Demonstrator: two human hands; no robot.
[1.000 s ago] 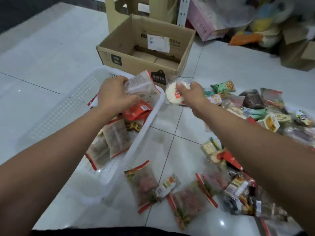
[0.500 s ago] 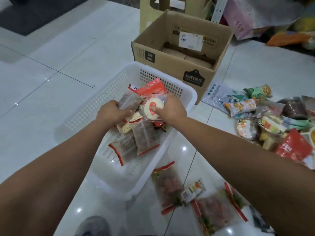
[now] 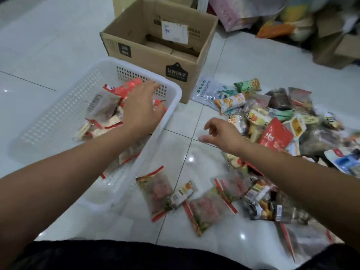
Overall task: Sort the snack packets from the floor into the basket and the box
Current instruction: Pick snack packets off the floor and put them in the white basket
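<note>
The loose snack packets (image 3: 257, 117) lie heaped on the glossy white tiled floor (image 3: 253, 61) at the right. They are small crinkled pouches in clear film, green, yellow and orange, too many and too overlapped to count. One flat red pouch with white lettering (image 3: 276, 135) lies on top of the heap. Nearer the person, three clear packets with red edge strips (image 3: 153, 193) and one small labelled packet (image 3: 183, 193) lie apart from the heap, just beside the basket's corner.

One white perforated plastic basket (image 3: 58, 114) stands at the left and holds more packets, among them a red pouch (image 3: 126, 87) and a clear packet with a barcode label (image 3: 103, 106). One brown cardboard box (image 3: 148, 55), open at the top, stands just behind the basket, and I can make out no packets inside it (only its folded bottom flaps show).

The left hand (image 3: 144, 108) lies palm down over the packets in the basket, fingers straight and spread, gripping nothing. The right hand (image 3: 222, 137) hangs above the tile between basket and heap, fingers loosely bent and apart, empty.

Half a second ago both hands were over the basket, the right pinching a round white cake in clear film and the left holding a clear packet. Both have since let go, and the right has swung out towards the heap.

Blurred cartons and bags (image 3: 292, 20) crowd the far right.
</note>
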